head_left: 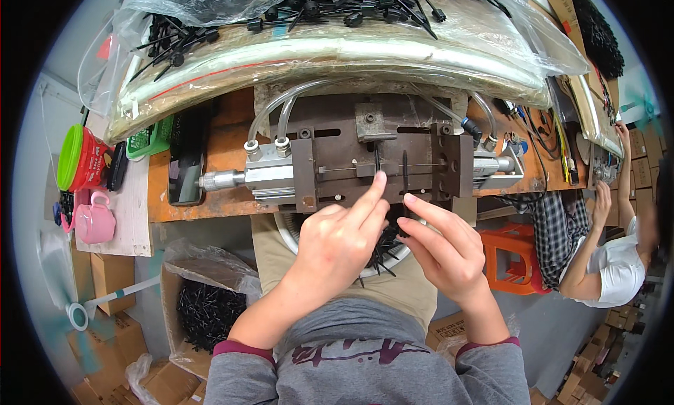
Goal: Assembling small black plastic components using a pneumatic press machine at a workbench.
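Note:
A metal pneumatic press jig with clear air hoses sits on the orange workbench. My left hand reaches up to it, index fingertip touching a thin black cable tie standing in the jig's slot. My right hand pinches a second black cable tie upright just right of the first, in front of the jig. A white bowl of black ties rests on my lap, mostly hidden by my hands.
Clear plastic bags with several black ties lie behind the jig. A phone, green basket, red container and pink mug sit left. A box of black ties stands on the floor. Another person sits right beside an orange stool.

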A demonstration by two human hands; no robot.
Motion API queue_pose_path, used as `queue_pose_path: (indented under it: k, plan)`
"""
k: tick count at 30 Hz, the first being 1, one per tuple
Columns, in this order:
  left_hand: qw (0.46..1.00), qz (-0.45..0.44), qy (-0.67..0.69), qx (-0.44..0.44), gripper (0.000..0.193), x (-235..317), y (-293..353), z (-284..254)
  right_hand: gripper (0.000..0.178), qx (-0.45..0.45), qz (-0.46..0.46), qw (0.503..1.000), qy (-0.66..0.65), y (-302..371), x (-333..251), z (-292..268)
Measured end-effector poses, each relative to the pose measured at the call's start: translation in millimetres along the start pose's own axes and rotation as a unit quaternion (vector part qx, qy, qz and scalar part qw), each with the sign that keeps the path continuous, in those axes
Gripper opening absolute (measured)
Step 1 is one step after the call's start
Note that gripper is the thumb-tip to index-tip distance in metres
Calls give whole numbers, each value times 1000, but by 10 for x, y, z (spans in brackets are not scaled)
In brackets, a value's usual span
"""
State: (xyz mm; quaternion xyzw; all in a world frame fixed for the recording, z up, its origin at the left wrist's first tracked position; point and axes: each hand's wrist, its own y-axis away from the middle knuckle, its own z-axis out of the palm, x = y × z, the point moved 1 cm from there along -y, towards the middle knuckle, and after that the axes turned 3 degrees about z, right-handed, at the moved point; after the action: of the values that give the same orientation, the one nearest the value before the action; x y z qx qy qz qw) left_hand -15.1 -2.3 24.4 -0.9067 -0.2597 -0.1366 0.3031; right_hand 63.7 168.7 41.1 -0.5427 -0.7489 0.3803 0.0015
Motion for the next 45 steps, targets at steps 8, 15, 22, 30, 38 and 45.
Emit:
queue_pose_path:
  k: [8,15,22,30,38,45]
  plan:
    - [981,19,134,-138,33,46,285,-297,27,-89,7,991,95,-110,-22,242]
    - [983,32,147,-104,29,-2,341,-263,25,-137,11,980,146,-235,-64,248]
    - [980,60,160,-100,25,-1,355,-252,29,-192,10,973,130,-506,-104,51]
    - [981,69,171,-59,18,52,424,-227,33,-5,-46,985,165,-2046,352,-71]
    - [983,77,155,-58,18,69,537,-236,52,-156,30,917,365,-2647,985,266]
    - [985,65,148,-57,19,57,772,-271,37,-169,52,932,316,-2548,1028,-113]
